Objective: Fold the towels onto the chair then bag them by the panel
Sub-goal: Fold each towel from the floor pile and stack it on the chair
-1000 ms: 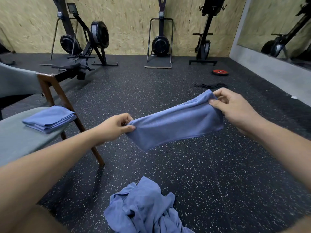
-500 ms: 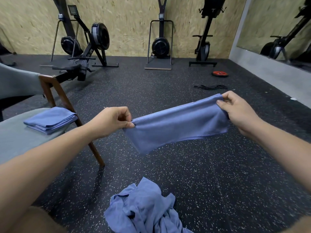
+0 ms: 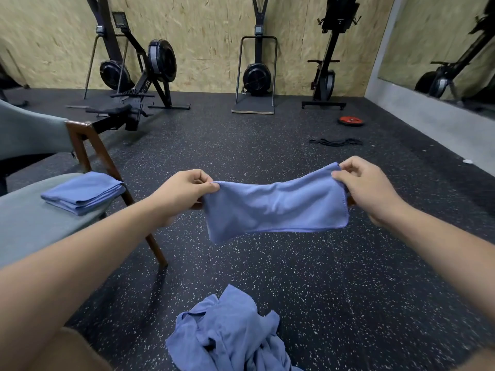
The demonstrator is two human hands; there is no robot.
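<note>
Both hands pinched towel ends: left grip, right grip; lower fingers hidden behind cloth.

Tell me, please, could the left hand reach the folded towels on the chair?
Probably yes: the folded towels lie close beside the left hand, nothing between, though it pinches a towel.

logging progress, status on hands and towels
Left hand and right hand each pinch an end of the towel, midair. Folded stack on chair. Loose pile on floor; nothing in the way.
</note>
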